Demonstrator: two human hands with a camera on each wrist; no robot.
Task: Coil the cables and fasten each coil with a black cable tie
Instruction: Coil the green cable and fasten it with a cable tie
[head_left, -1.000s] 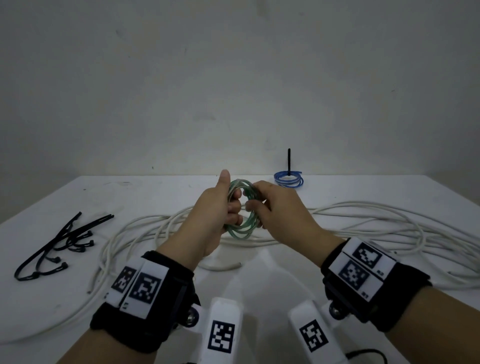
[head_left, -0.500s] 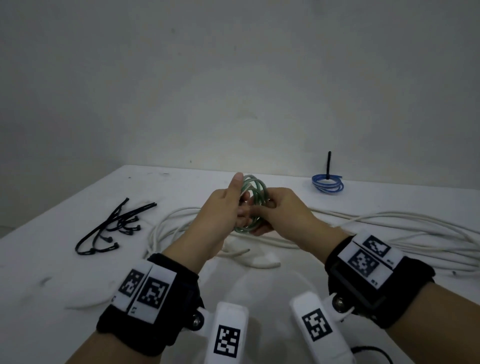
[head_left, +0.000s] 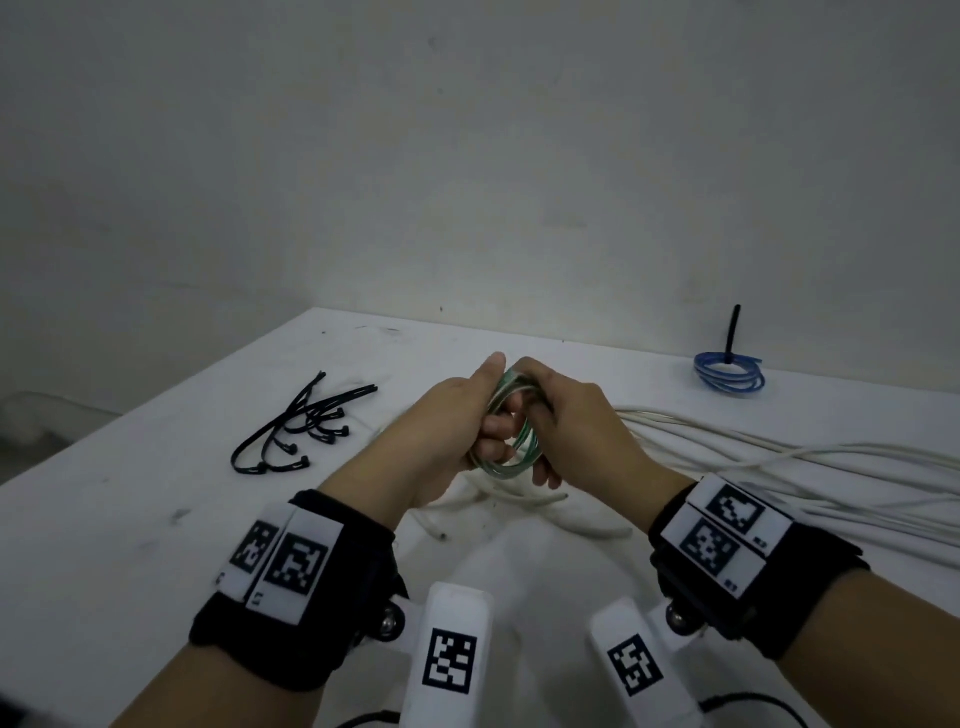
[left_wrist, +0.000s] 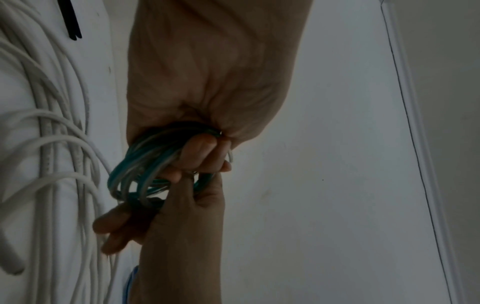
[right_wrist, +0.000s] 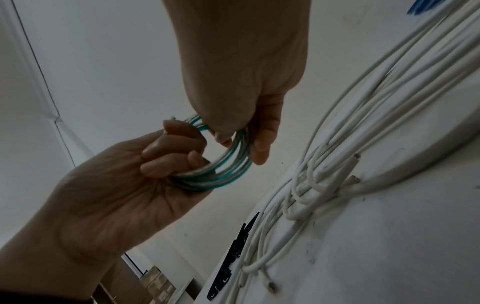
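A person stood at a white table, both hands raised at the centre of the frame. The left hand had its fingers curled through a small green coil, thumb pointing up along its top. The right hand pinched the opposite side of the same coil, fingers wrapped over the loops. The coil hung clear of the table, with no tie on it that I could see.

Left of centre lay a loose bunch of black cable ties, untouched. In the upper right of the frame sat a blue coil, already bound, its black tie tail standing upright. A long white cable sprawled uncoiled from the centre out to the right edge.

The step in hand looked to be squaring up the green loops before tying. To do it well, I judged, one hand should keep every loop and the loose end clamped while the other lets go to fetch a tie; any slack grip would likely let the springy loops fan apart
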